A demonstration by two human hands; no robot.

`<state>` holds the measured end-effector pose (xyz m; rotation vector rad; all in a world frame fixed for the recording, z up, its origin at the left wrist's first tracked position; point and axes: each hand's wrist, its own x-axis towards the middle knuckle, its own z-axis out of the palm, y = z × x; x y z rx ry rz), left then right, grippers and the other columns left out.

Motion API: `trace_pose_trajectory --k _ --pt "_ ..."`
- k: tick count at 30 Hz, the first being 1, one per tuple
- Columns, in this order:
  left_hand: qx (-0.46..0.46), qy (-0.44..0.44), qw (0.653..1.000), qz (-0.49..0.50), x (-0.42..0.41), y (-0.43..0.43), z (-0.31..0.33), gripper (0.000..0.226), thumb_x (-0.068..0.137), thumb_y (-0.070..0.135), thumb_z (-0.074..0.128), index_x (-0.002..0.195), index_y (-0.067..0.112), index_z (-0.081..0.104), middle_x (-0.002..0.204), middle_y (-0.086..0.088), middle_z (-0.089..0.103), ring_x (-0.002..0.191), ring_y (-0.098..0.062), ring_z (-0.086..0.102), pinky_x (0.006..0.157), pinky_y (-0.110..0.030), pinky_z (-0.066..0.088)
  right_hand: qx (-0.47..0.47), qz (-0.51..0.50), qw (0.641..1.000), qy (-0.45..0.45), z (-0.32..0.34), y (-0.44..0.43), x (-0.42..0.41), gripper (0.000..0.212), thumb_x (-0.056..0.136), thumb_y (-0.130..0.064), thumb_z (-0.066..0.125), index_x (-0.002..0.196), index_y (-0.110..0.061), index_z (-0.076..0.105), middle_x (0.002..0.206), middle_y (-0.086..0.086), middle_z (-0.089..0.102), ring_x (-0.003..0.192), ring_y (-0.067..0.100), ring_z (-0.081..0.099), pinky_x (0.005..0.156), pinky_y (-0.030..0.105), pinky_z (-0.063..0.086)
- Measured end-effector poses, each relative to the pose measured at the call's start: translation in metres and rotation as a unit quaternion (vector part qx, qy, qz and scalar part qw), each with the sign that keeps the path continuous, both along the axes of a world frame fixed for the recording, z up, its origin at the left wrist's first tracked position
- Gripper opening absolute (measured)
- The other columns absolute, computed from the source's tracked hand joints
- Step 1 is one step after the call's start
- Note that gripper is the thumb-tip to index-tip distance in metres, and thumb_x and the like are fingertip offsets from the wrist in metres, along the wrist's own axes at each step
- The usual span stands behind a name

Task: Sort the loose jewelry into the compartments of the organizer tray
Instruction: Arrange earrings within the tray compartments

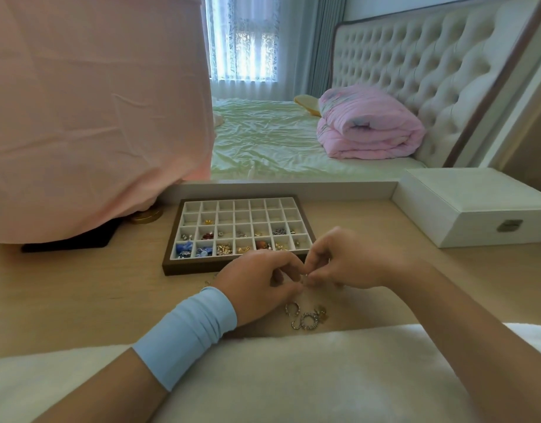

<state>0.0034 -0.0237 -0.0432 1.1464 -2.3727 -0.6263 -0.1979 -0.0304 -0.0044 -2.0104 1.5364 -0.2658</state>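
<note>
- The left grip (257, 282) and the right grip (354, 261) met fingertip to fingertip in the lower middle of the frame, just above the table (79, 300).
- Both grips had their fingers curled in, and together they pinched a small piece (305, 277) of jewelry; it was too small to tell its kind.
- A light blue wristband (186, 334) wrapped the left wrist.
- Just below the grips, a loose cluster of hoops (305, 319), silvery rings with a gold-coloured bit beside them, lay on the table.
- A thin wire piece (209, 280) lay on the table just left of the left grip.
- The tray (202, 267), brown-rimmed with pale square compartments, sat directly above the grips, and the knuckles covered part of its near edge.
- Its two nearest rows held most of the sorted jewelry: blue pieces (183, 248) in the lower left compartments, with red, gold and silver ones further right.
- One gold item (208, 221) sat alone in the second row from the top, and the top row looked bare.
- A white fluffy cloth (293, 377) filled the bottom of the frame under the forearms.
- A white box (476, 209) with a metal clasp stood at the right.
- A pink cloth (95, 117) hung over the upper left, with a gold disc (147, 215) at its lower edge.
- In the upper right, a folded pink quilt (370, 126) lay on a bed (263, 141).
</note>
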Motion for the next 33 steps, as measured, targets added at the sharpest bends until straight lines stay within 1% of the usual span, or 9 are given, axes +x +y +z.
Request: trace_pose_trajectory --k 5,8,10,14,19,24,29,31,33 --pt "0.015 0.111 0.992 0.054 0.008 -0.009 0.004 0.013 0.082 0.029 0.074 0.093 0.032 0.067 0.081 0.013 0.067 0.076 -0.003 0.061 0.071 -0.015 0.051 -0.044 -0.043 0.986 -0.154 -0.004 0.002 0.01 0.005 0.08 -0.019 0.085 0.078 -0.019 0.08 0.07 0.007 0.074 0.05 0.014 0.06 0.053 0.028 0.046" --pt "0.041 0.181 0.98 0.071 0.014 -0.014 0.008 0.014 0.08 0.025 0.078 0.089 0.031 0.069 0.079 0.01 0.071 0.075 -0.009 0.064 0.072 -0.021 0.054 -0.063 -0.051 0.97 -0.229 -0.004 0.004 0.016 0.003 0.082 -0.014 0.083 0.08 -0.015 0.082 0.07 0.008 0.075 0.05 0.016 0.057 0.053 0.03 0.047" --pt "0.045 0.214 0.972 0.086 0.017 -0.019 0.011 0.015 0.079 0.023 0.079 0.09 0.027 0.07 0.077 0.009 0.072 0.072 -0.008 0.065 0.071 -0.018 0.053 -0.08 -0.054 0.961 -0.259 -0.003 0.005 0.021 0.001 0.083 -0.013 0.082 0.082 -0.013 0.082 0.07 0.001 0.076 0.05 0.013 0.056 0.052 0.028 0.05" --pt "0.069 0.27 0.956 0.096 0.025 -0.027 0.016 0.01 0.078 0.019 0.081 0.084 0.02 0.073 0.077 0.005 0.074 0.07 -0.004 0.066 0.069 -0.016 0.051 -0.109 -0.053 0.96 -0.252 -0.001 0.004 0.029 0.001 0.084 -0.019 0.082 0.083 -0.019 0.082 0.062 -0.002 0.071 0.049 0.012 0.055 0.052 0.024 0.047" --pt "0.067 0.275 0.953 0.107 0.039 -0.033 0.022 0.006 0.081 0.018 0.078 0.085 0.019 0.075 0.076 0.005 0.074 0.067 -0.002 0.064 0.067 -0.014 0.05 -0.132 -0.07 0.955 -0.257 0.007 -0.012 0.048 0.014 0.083 -0.017 0.083 0.095 -0.02 0.078 0.079 -0.002 0.076 0.046 0.013 0.057 0.05 0.024 0.047" --pt "0.04 0.308 0.937 0.159 0.06 -0.047 0.026 0.008 0.081 0.019 0.078 0.085 0.023 0.072 0.078 0.008 0.074 0.073 -0.002 0.067 0.069 -0.014 0.051 -0.178 -0.046 0.971 -0.155 0.023 -0.037 0.077 0.006 0.081 -0.03 0.084 0.085 -0.033 0.08 0.075 -0.019 0.074 0.058 -0.009 0.062 0.06 0.013 0.042" --pt "0.035 0.334 0.92 0.204 0.09 -0.058 0.033 0.007 0.085 0.018 0.072 0.091 0.021 0.07 0.084 0.004 0.074 0.078 -0.009 0.069 0.076 -0.025 0.056 -0.192 -0.02 0.975 -0.114 0.033 -0.07 0.111 0.007 0.081 -0.033 0.082 0.087 -0.034 0.08 0.081 -0.02 0.073 0.064 -0.008 0.064 0.064 0.017 0.049" --pt "0.02 0.309 0.92 0.24 0.107 -0.064 0.03 0.007 0.089 0.02 0.065 0.092 0.025 0.069 0.089 0.005 0.073 0.087 -0.012 0.067 0.085 -0.033 0.055 -0.192 -0.021 0.977 -0.093 0.034 -0.087 0.121 0.005 0.083 -0.032 0.081 0.088 -0.033 0.08 0.084 -0.018 0.073 0.06 -0.005 0.065 0.064 0.019 0.051" --pt "-0.011 0.236 0.931 0.279 0.122 -0.071 0.024 0.012 0.093 0.024 0.057 0.093 0.029 0.068 0.094 0.01 0.07 0.092 -0.011 0.064 0.089 -0.038 0.053 -0.192 -0.029 0.978 -0.073 0.033 -0.103 0.127 0.003 0.084 -0.031 0.08 0.085 -0.034 0.078 0.086 -0.016 0.073 0.054 -0.001 0.064 0.065 0.022 0.055"
